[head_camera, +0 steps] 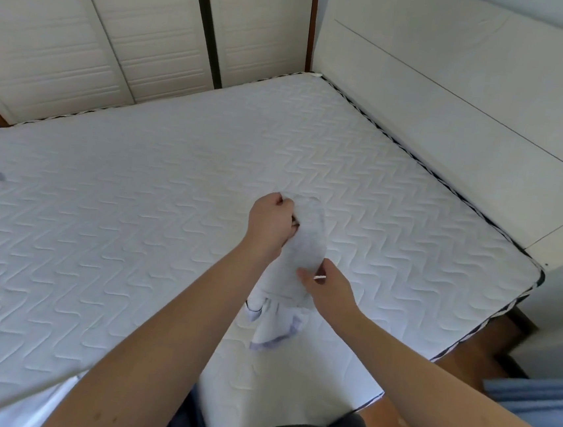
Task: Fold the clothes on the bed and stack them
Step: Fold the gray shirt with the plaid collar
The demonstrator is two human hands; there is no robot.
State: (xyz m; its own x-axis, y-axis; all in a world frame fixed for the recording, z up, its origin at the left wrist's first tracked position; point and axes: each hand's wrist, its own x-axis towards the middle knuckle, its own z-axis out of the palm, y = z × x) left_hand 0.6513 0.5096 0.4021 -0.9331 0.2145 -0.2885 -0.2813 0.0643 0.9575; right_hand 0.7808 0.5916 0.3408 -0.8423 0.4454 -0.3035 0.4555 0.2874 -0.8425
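Observation:
A small white garment [304, 246] with a thin dark-blue trim hangs above the white quilted mattress [133, 233], held up between both hands. My left hand [270, 221] grips its upper end with curled fingers. Lower down, my right hand [326, 286] pinches the cloth at its middle. The garment's ruffled lower hem [272, 326] dangles just above the mattress near the front edge.
A white headboard [455, 109] runs along the right side of the bed. Cream wardrobe doors [100, 41] stand behind the far edge. Wooden floor [487, 346] shows at the bed's right corner, and blue fabric [537, 399] lies at the right edge.

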